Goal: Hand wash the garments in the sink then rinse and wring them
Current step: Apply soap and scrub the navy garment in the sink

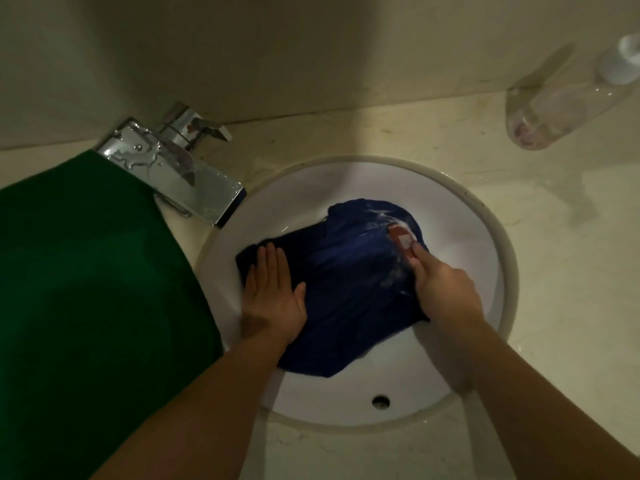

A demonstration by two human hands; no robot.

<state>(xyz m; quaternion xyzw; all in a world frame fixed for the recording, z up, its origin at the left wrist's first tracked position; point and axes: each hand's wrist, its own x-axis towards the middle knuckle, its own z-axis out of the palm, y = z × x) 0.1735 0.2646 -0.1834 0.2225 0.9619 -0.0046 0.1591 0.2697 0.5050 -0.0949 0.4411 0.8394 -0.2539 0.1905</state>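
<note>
While the left hand (pixel 273 292) lies flat, fingers straight and thumb spread, pressing on the left end of the dark blue garment (pixel 346 299), the right hand (pixel 445 289) has its grip clamped on a small red object (pixel 401 239) and holds it against the cloth's far right part. A white patch on that object may be a label, but it is too blurred to read. The garment is wet and creased. It lies spread across the bottom of the round sink (pixel 485 216), with pale streaks of foam or water near the red object. The basin is glossy white with a beige rim and has a small round overflow hole (pixel 381 401) in its near wall. A square-edged chrome tap (pixel 180 164), beaded with water, reaches its flat spout over the basin's left rim. A smooth green fabric (pixel 86 289) covers the worktop (pixel 571 265) on the left and overlaps the tap's base. The worktop is pale, veined stone. At its far right sits a clear plastic bottle (pixel 561 109) with a white top and pinkish residue inside.
</note>
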